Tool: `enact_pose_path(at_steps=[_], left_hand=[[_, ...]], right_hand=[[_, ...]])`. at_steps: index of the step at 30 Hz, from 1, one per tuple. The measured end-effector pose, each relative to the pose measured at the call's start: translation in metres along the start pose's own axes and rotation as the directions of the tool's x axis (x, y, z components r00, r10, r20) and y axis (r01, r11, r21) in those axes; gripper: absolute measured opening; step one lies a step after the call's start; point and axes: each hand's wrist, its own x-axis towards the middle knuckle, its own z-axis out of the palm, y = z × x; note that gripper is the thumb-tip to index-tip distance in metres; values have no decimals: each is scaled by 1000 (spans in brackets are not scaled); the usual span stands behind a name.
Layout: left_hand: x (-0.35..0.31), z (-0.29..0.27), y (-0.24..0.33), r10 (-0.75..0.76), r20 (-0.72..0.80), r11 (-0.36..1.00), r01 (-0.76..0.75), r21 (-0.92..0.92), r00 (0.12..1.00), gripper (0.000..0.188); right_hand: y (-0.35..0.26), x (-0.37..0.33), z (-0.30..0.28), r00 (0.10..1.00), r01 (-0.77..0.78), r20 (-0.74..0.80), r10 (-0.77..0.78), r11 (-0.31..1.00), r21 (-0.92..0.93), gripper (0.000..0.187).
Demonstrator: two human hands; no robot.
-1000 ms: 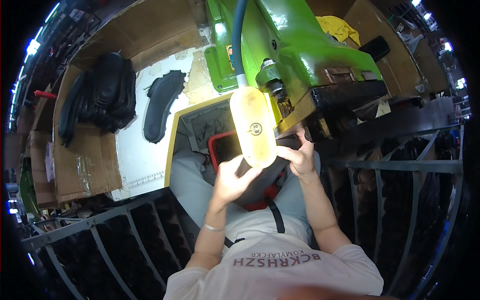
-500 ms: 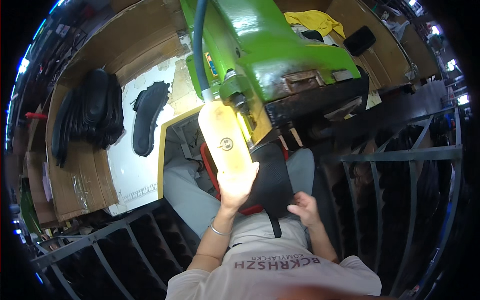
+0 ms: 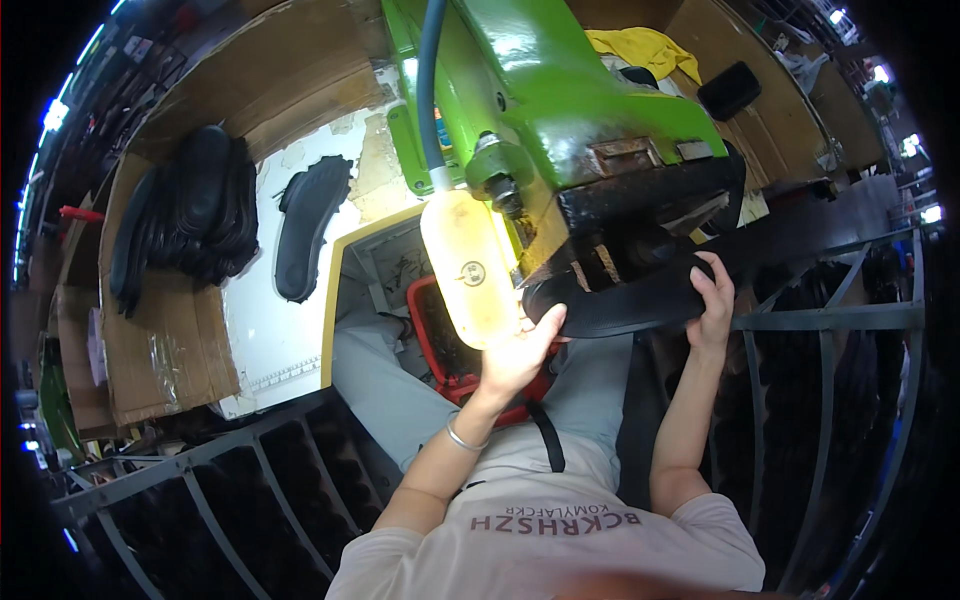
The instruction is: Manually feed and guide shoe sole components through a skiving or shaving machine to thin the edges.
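Both hands grip a black sole (image 3: 632, 312) just below the head of a green machine (image 3: 610, 125).

The sole spans the gap between the hands: the left hand (image 3: 517, 360) pinches its left end, thumb on the near edge, and the right hand (image 3: 712, 305) curls its fingers over the other end. Good handling here would seem to mean sharing the weight evenly, keeping the sole level, and holding fingertips at the ends, clear of the metal parts (image 3: 595, 268) just beyond the left thumb. The glowing yellow lamp (image 3: 468, 275) left of that thumb washes out nearby detail; the left fingers are mostly hidden. Shadow covers the sole's far edge, so whether it touches the machine I cannot tell. Its underside is out of sight.
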Motion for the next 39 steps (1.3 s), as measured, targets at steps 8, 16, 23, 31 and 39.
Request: enact_pose_path(at_steps=[8, 16, 23, 31, 39], left_hand=[[14, -3, 7, 237, -154, 961, -209, 182, 959, 13], [1, -15, 1, 153, -126, 986, -159, -43, 980, 10], [2, -12, 10, 242, -153, 968, -249, -27, 958, 14], [17, -20, -2, 346, -74, 935, -337, 114, 935, 18], [4, -18, 2, 213, -202, 964, -239, -113, 956, 20]], right_hand=[[81, -46, -35, 969, -213, 152, 196, 971, 104, 35], [73, -73, -20, 981, -189, -6, 193, 965, 185, 36], [76, -42, -15, 982, -185, 46, 186, 983, -12, 25], [130, -124, 7, 853, -497, 309, 421, 836, 231, 39], [45, -78, -7, 963, -213, -150, 222, 974, 70, 45]])
